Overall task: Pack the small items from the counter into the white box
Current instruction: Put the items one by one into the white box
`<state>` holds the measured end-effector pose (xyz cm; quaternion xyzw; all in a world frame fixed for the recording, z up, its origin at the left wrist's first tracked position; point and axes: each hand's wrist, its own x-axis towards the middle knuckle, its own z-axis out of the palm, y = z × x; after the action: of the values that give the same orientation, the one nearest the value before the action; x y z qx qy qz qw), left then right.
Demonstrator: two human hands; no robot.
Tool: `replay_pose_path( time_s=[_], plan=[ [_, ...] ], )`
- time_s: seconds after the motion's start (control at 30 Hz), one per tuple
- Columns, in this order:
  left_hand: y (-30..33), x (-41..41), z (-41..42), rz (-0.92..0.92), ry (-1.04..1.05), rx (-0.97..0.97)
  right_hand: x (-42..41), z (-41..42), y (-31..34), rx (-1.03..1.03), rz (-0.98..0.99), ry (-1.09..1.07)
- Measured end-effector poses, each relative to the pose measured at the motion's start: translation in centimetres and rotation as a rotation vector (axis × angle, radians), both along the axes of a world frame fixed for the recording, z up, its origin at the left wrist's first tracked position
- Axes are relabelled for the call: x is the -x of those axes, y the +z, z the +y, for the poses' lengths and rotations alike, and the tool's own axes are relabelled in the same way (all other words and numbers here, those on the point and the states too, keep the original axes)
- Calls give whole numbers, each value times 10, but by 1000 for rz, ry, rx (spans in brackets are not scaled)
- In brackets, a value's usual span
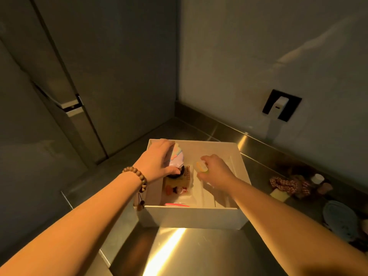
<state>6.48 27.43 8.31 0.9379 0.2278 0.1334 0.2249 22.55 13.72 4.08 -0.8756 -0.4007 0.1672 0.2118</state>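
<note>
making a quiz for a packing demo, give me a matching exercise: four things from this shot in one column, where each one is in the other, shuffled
Things
1. pastel rainbow ball
2. small yellow container
3. pink stick
4. checked red cloth

Places
A. on the steel counter, right of the white box
B. in the left hand, over the box
C. pinched by the right hand, over the box
D. lying inside the box by its near wall

Pairs: 1-B, 2-C, 3-D, 4-A

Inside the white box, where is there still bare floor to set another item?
Bare floor in the white box lies along its far wall and right side, beyond the right hand. The left half is crowded under the left hand holding a pastel item.
</note>
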Motion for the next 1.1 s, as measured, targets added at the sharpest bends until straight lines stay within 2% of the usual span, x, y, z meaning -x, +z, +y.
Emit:
replay_pose_path(
  time_s=[0.1,0.2,0.33,0.5,0.6,0.73,0.8,0.9,1.0,1.07,1.1],
  plan=[
    [-3,-5,14,11,-50,-9,-2,17,-15,89,-37,10],
    [-8,-9,24,16,-77,2,-2,29,-28,118,12,-57],
    [-16,-10,34,9,-79,-4,-1,40,-39,163,-74,-14],
    [-20,-10,38,-19,-83,1,-7,39,-40,240,-83,79],
    [-21,-10,38,-19,-84,11,-13,30,-35,213,-170,247],
    [-22,-10,37,-22,-81,15,-16,23,-34,108,-31,294],
    [-22,-10,36,-11,-88,15,-14,23,-38,66,-173,329],
    [-20,-9,35,11,-101,6,-12,27,-41,92,-235,362],
    [-18,-8,35,32,-129,14,-8,26,-37,128,-155,403],
    [-17,-6,35,45,-147,20,-7,25,-31,177,-74,341],
    [-16,-5,35,51,-157,18,-6,24,-24,131,-62,287]
  ],
)
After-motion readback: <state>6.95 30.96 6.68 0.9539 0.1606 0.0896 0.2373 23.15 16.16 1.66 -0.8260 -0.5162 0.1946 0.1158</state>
